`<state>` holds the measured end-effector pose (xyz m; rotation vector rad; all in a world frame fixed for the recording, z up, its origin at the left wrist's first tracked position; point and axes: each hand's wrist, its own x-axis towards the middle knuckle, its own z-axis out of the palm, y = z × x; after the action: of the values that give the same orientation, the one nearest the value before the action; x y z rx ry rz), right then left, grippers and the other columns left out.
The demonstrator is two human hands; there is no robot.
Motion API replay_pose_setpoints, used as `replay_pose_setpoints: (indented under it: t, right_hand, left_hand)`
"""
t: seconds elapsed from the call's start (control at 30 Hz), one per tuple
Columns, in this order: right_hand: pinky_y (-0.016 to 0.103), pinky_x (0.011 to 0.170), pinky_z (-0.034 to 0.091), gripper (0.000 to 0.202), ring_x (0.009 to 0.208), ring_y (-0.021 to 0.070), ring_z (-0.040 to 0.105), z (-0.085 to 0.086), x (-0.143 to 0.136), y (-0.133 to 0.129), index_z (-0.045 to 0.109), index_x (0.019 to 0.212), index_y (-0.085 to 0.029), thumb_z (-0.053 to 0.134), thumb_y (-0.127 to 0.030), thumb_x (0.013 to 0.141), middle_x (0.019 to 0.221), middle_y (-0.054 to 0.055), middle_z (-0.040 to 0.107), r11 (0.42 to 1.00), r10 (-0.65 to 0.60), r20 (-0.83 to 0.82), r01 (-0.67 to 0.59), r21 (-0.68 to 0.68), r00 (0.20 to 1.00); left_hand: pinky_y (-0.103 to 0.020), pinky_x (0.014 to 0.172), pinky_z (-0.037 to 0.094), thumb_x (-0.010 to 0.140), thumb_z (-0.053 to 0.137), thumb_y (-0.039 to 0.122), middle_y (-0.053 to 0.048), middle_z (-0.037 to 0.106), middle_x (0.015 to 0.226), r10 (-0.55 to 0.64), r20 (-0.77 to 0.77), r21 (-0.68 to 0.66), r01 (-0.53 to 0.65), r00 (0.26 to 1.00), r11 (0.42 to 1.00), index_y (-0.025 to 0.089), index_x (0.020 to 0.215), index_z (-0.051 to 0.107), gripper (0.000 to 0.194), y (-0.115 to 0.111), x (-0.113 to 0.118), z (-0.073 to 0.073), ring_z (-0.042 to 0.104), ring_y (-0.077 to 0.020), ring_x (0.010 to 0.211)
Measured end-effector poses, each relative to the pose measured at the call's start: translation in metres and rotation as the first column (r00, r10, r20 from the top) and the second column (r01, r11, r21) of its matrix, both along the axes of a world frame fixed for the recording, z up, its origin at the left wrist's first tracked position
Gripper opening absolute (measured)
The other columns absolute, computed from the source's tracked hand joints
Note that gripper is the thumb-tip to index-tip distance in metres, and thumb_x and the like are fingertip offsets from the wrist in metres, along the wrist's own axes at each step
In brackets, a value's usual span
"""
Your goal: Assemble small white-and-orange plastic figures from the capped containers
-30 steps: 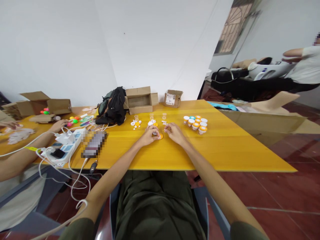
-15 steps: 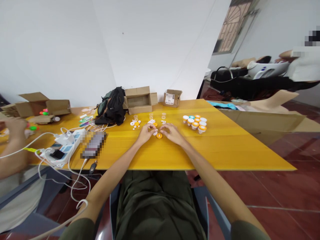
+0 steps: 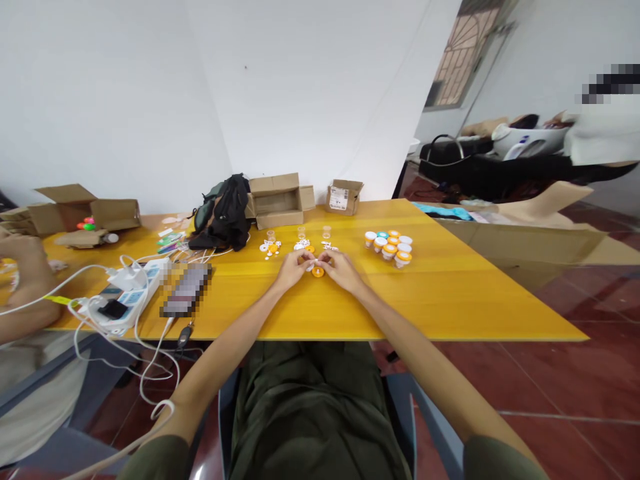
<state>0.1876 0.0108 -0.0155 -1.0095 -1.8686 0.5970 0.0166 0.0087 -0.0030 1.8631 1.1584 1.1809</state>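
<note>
My left hand (image 3: 296, 268) pinches a small white piece (image 3: 311, 266) at the middle of the yellow table (image 3: 470, 300). Opposite it, my right hand (image 3: 341, 270) has its fingertips closed at the same spot, nearly touching the left ones; what they grip is too small to name. Just below the fingertips lies an orange disc (image 3: 318, 272) with a white centre. Beyond my hands are small white parts (image 3: 302, 245), an orange ring (image 3: 273, 248) and three clear cups, one of them (image 3: 327, 232) behind my right hand.
Several lidded cups (image 3: 389, 251) stand to the right. At the left are a phone (image 3: 187, 290), a power strip (image 3: 127, 300) with cables, a black backpack (image 3: 227, 210) and another person's hand (image 3: 23, 257). Cardboard boxes (image 3: 277, 219) line the back.
My right hand has moved left, bringing its fingertips to the left hand's over the orange disc. The other person's hand at far left has shifted, and the bright piece by it is gone from view.
</note>
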Motion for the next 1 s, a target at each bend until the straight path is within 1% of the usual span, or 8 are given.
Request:
replay_pose_setpoints:
  t: [0.13, 0.27, 0.33, 0.43, 0.57, 0.7, 0.83, 1.0]
  right_hand:
    - [0.034, 0.074, 0.050, 0.012, 0.078, 0.0216, 0.065, 0.002, 0.002, -0.001, 0.062, 0.072, -0.023, 0.062, -0.021, 0.083, 0.079, 0.003, 0.072, 0.995, -0.097, 0.113, 0.095, 0.025, 0.989]
    - [0.037, 0.079, 0.048, 0.011, 0.089, 0.0258, 0.064, 0.000, 0.008, -0.001, 0.063, 0.072, -0.024, 0.063, -0.019, 0.083, 0.085, 0.006, 0.072, 0.969, -0.245, 0.273, 0.225, 0.103, 0.930]
    - [0.038, 0.079, 0.047, 0.010, 0.092, 0.0272, 0.063, -0.003, 0.011, 0.000, 0.064, 0.073, -0.024, 0.063, -0.020, 0.082, 0.087, 0.007, 0.071, 0.954, -0.299, 0.321, 0.270, 0.132, 0.899]
    - [0.038, 0.077, 0.047, 0.010, 0.091, 0.0272, 0.062, -0.007, 0.014, 0.003, 0.065, 0.073, -0.024, 0.063, -0.020, 0.082, 0.086, 0.008, 0.070, 0.942, -0.334, 0.348, 0.294, 0.163, 0.876]
    - [0.037, 0.077, 0.047, 0.010, 0.088, 0.0266, 0.062, -0.010, 0.015, 0.005, 0.066, 0.074, -0.024, 0.062, -0.019, 0.082, 0.085, 0.008, 0.070, 0.935, -0.352, 0.350, 0.307, 0.177, 0.868]
    - [0.038, 0.082, 0.048, 0.009, 0.090, 0.0263, 0.063, -0.008, 0.014, 0.005, 0.066, 0.078, -0.023, 0.062, -0.017, 0.082, 0.088, 0.008, 0.070, 0.937, -0.348, 0.346, 0.319, 0.141, 0.871]
    - [0.037, 0.086, 0.050, 0.014, 0.091, 0.0245, 0.064, -0.007, 0.011, 0.004, 0.067, 0.086, -0.022, 0.057, -0.013, 0.083, 0.094, 0.007, 0.070, 0.965, -0.259, 0.317, 0.233, 0.116, 0.913]
    - [0.039, 0.094, 0.048, 0.036, 0.102, 0.0255, 0.062, -0.006, 0.008, -0.001, 0.070, 0.104, -0.023, 0.053, -0.005, 0.078, 0.111, 0.008, 0.070, 0.979, -0.171, 0.350, 0.118, 0.168, 0.921]
  left_hand:
    - [-0.033, 0.085, 0.051, 0.078, 0.064, 0.012, -0.001, 0.073, 0.081, -0.011, -0.081, 0.024, 0.013, 0.997, 1.000, 0.021, 0.081, 0.075, 0.015, -0.001, 0.000, 0.000, 0.064, -0.0197, 0.086]
    - [-0.041, 0.100, 0.048, 0.078, 0.060, 0.009, -0.004, 0.075, 0.096, -0.033, -0.156, 0.080, 0.046, 0.987, 0.996, 0.022, 0.083, 0.076, 0.021, -0.002, 0.000, -0.001, 0.063, -0.0237, 0.104]
    - [-0.042, 0.104, 0.046, 0.078, 0.057, 0.007, -0.004, 0.074, 0.101, -0.037, -0.181, 0.097, 0.055, 0.983, 0.994, 0.022, 0.085, 0.075, 0.025, -0.001, -0.001, -0.002, 0.062, -0.0242, 0.108]
    - [-0.044, 0.107, 0.044, 0.075, 0.056, 0.006, -0.004, 0.072, 0.106, -0.015, -0.219, 0.119, 0.042, 0.976, 0.992, 0.022, 0.089, 0.074, 0.028, 0.000, -0.004, -0.003, 0.061, -0.0244, 0.110]
    - [-0.042, 0.104, 0.046, 0.072, 0.063, 0.011, -0.005, 0.066, 0.107, 0.065, -0.303, 0.148, -0.021, 0.951, 0.989, 0.022, 0.093, 0.072, 0.025, -0.001, -0.010, -0.004, 0.059, -0.0256, 0.110]
    - [-0.040, 0.094, 0.049, 0.072, 0.065, 0.014, -0.005, 0.063, 0.094, 0.123, -0.381, 0.132, -0.078, 0.916, 0.988, 0.022, 0.091, 0.067, 0.021, -0.004, -0.012, -0.005, 0.060, -0.0258, 0.098]
    - [-0.037, 0.087, 0.051, 0.075, 0.061, 0.011, -0.002, 0.063, 0.082, 0.075, -0.377, 0.105, -0.038, 0.923, 0.994, 0.021, 0.091, 0.065, 0.019, -0.004, -0.011, -0.006, 0.062, -0.0223, 0.088]
    - [-0.037, 0.096, 0.052, 0.076, 0.054, 0.003, -0.004, 0.071, 0.101, -0.051, -0.285, 0.097, 0.082, 0.957, 0.992, 0.021, 0.103, 0.066, 0.035, -0.001, -0.010, -0.008, 0.066, -0.0208, 0.098]
